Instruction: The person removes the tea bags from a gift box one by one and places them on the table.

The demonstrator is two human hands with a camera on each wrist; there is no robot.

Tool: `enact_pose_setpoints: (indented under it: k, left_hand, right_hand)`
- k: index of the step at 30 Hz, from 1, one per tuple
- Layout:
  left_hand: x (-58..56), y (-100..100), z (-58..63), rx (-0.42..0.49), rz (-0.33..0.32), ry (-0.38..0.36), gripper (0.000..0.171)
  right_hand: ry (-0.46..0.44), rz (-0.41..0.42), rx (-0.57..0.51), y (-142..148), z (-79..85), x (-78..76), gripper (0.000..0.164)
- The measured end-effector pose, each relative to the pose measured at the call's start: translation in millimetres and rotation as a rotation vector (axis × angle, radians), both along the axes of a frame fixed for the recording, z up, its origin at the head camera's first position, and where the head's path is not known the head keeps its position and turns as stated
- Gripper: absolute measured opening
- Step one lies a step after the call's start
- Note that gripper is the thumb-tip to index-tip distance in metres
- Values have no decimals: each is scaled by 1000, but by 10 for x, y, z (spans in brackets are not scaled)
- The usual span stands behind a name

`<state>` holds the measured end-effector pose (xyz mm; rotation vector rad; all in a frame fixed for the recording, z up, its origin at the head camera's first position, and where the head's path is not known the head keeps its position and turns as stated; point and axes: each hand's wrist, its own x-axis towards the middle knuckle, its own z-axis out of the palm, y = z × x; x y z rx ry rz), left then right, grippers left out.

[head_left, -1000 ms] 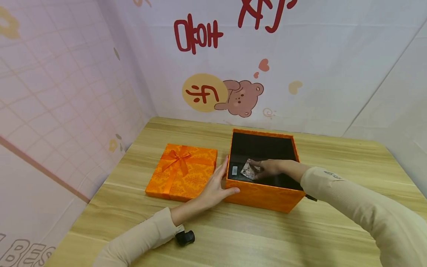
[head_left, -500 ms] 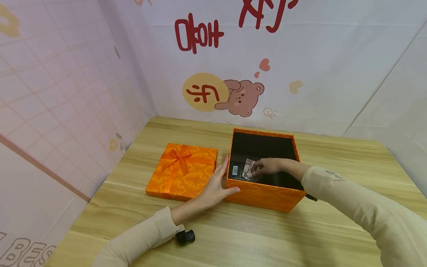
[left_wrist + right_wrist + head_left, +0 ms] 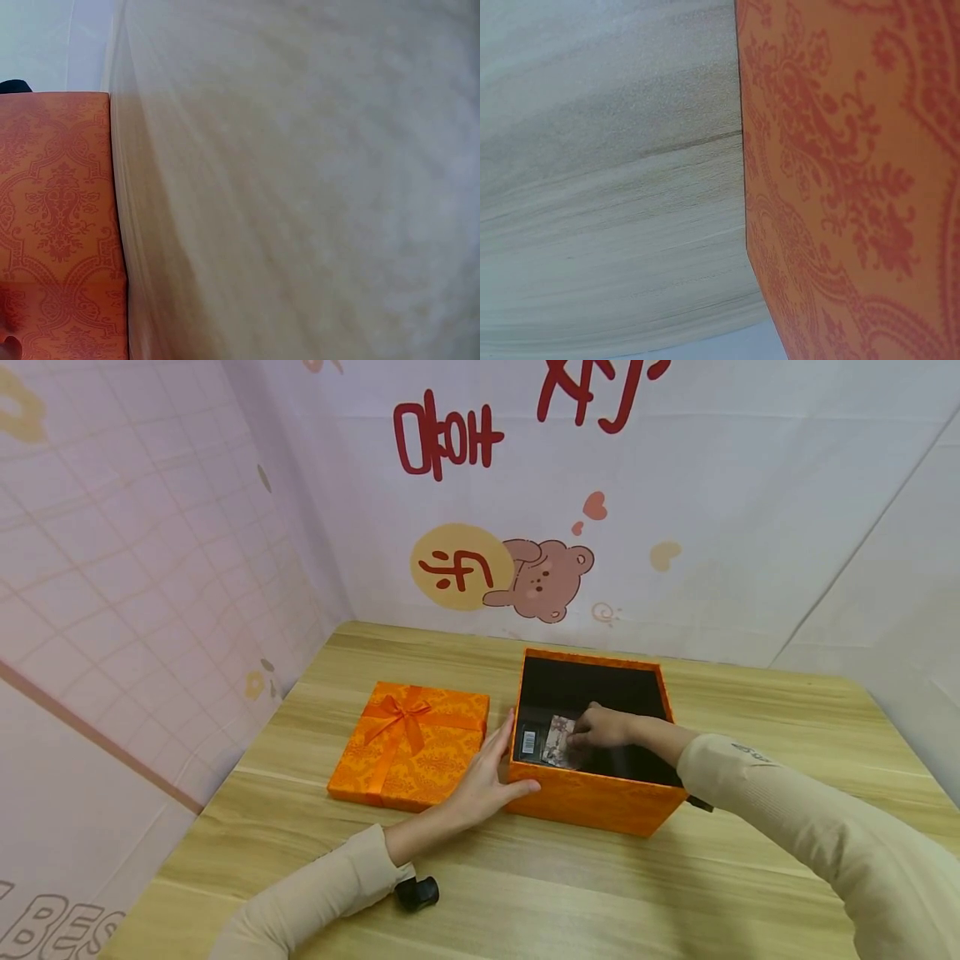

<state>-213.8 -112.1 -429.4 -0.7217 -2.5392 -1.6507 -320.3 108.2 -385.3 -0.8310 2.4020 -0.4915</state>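
An orange patterned gift box (image 3: 585, 802) with a black inside stands uncovered on the table. My left hand (image 3: 480, 789) rests at its near left corner, fingers straight along the left side and thumb against the front. Inside the box, my right hand (image 3: 606, 728) reaches in from the right, its fingertips over the right edge of a small square piece (image 3: 557, 739) with a greyish-pink pattern. Left of that piece is a dark item with a white barcode label (image 3: 528, 742). In the left wrist view, orange patterned card (image 3: 56, 202) shows beside a blurred sleeve.
The orange lid (image 3: 427, 752) with a ribbon bow (image 3: 402, 717) lies left of the box, right by my left forearm. A black wrist camera (image 3: 417, 893) sits under my left cuff. A printed wall cloth (image 3: 675, 485) hangs behind the table (image 3: 765, 710).
The patterned square was tilted in my right hand and now lies flatter beside the barcode item. My right hand has shifted slightly back from it. The left hand keeps its place.
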Motion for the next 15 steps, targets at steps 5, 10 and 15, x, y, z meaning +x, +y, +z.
enact_pose_setpoints:
  k: [5, 10, 15]
  left_hand:
    - [0, 3, -5, -10, 9, 7, 97]
    - [2, 4, -3, -10, 13, 13, 98]
    - [9, 2, 2, -18, 14, 13, 99]
  right_hand:
    - [108, 11, -99, -5, -12, -31, 19]
    - [175, -69, -146, -16, -6, -27, 27]
    - [160, -126, -203, -13, -4, -15, 34]
